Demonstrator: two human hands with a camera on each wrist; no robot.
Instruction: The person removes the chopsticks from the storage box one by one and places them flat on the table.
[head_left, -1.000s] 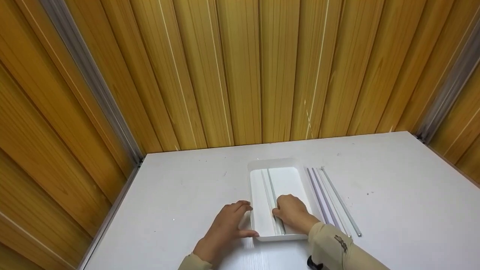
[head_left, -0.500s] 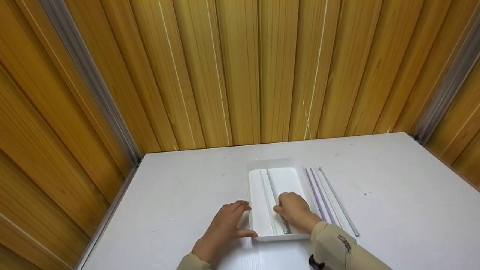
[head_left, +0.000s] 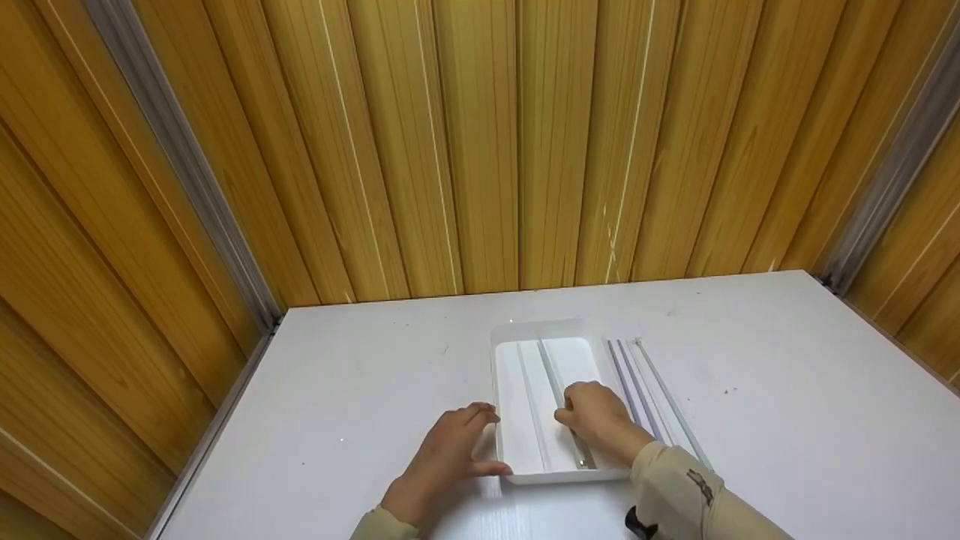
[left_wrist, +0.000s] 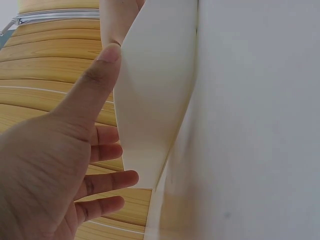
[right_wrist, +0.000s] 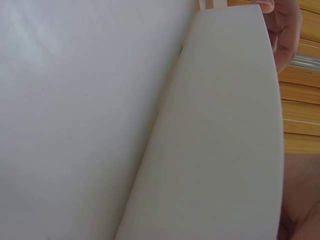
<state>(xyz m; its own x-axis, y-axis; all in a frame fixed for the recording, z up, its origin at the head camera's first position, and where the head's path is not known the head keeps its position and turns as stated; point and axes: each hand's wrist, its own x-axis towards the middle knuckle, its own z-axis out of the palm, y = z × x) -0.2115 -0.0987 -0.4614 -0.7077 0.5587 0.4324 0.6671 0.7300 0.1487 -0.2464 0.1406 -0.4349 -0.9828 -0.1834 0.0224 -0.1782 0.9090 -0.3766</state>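
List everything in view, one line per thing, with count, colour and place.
Wall panels: many, yellow-brown, behind and at both sides
Metal posts: two, grey, at the wall corners
Table: one, white, below the wall panels
Tray: one, white, on the table
Pale strip: one, whitish, in the tray
Inner rod: one, grey-green, in the tray, partly behind the right hand
Purple rods: two, purple, right of the tray
Outer rod: one, grey-green, rightmost beside the tray; paler rods nearby are too faint to count
Black band: one, black, at the right cuff
Sleeves: two, beige, on both arms
Left hand: one, at the tray's left near corner
Right hand: one, over the tray
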